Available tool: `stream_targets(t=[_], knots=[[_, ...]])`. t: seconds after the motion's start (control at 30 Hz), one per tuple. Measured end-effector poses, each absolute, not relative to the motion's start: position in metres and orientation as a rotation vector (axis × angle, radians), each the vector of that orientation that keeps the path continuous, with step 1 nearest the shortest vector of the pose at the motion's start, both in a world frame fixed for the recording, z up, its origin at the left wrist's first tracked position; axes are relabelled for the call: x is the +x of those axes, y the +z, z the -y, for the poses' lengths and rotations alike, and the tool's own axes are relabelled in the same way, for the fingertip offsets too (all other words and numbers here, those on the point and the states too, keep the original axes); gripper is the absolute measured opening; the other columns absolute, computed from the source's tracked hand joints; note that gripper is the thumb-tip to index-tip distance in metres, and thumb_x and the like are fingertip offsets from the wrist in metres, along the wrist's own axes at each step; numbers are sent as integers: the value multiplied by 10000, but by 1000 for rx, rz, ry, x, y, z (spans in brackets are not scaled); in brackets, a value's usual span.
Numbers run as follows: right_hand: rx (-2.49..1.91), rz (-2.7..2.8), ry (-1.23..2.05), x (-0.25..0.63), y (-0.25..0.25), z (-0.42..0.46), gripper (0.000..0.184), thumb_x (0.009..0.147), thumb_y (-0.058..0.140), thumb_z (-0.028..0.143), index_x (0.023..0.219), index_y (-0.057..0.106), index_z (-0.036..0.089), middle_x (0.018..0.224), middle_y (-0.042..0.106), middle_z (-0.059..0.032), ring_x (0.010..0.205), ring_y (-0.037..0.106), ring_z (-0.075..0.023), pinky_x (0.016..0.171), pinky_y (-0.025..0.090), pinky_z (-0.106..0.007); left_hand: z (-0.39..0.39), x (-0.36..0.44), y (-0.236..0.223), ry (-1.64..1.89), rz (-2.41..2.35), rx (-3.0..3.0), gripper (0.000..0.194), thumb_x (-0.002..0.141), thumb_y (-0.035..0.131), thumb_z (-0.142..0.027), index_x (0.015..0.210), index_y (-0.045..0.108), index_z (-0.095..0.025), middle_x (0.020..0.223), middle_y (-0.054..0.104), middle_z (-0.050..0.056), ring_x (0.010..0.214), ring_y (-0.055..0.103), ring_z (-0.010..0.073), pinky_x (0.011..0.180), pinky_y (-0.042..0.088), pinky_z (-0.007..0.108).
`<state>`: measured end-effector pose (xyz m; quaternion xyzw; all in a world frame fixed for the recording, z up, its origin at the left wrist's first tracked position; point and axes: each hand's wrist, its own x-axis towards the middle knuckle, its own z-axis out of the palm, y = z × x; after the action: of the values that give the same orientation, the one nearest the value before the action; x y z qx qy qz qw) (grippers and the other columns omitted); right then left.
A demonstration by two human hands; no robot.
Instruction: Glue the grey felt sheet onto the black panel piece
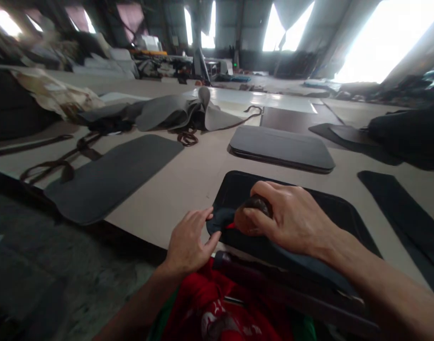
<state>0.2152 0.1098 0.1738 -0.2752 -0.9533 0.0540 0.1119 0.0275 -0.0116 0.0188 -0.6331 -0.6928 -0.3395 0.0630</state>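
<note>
A black rounded panel (330, 213) lies on the table in front of me. My right hand (291, 218) grips a rounded brown wooden-looking tool (248, 221) and presses it down near the panel's left end; its working end is hidden. A small red patch (231, 226) shows beside the tool. Thumb and fingers apart, my left hand (190, 241) rests at the panel's left corner, its fingertips touching the dark material there. A loose bluish-black strip (309, 263) runs along the panel's near side, under my right wrist.
Stacked grey rounded panels (280, 147) lie behind the black one. To the left is another grey panel (117, 175), with brown straps (49, 166) at its end. Curled grey sheets (174, 111) sit farther back. Dark pieces (404, 218) lie right. The table edge (138, 233) is close.
</note>
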Motion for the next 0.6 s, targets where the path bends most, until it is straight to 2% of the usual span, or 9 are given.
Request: stream_targets(t=[0.1, 0.33, 0.6], knots=[[-867, 2785, 164, 226, 176, -111, 176, 886, 511, 365, 802, 538, 212, 764, 615, -16, 610, 492, -166, 576, 229, -293, 11, 28, 19, -1017, 2085, -1911, 517, 874, 688, -245, 1336, 460, -198, 1145, 641, 52, 1069, 576, 246, 928, 496, 391], [-973, 2756, 158, 258, 178, -115, 192, 894, 512, 390, 852, 581, 215, 751, 630, -15, 634, 533, -176, 583, 269, -285, 12, 26, 18, -991, 2079, -1894, 496, 869, 691, -241, 1317, 482, -207, 1136, 651, 38, 1077, 586, 238, 963, 488, 368], [-1137, 2708, 165, 300, 179, -116, 200, 906, 509, 401, 843, 579, 224, 763, 639, -5, 651, 548, -175, 585, 277, -288, 11, 24, 16, -956, 2077, -1882, 466, 901, 652, -312, 1326, 482, -229, 1136, 655, 22, 1087, 588, 237, 941, 487, 357]])
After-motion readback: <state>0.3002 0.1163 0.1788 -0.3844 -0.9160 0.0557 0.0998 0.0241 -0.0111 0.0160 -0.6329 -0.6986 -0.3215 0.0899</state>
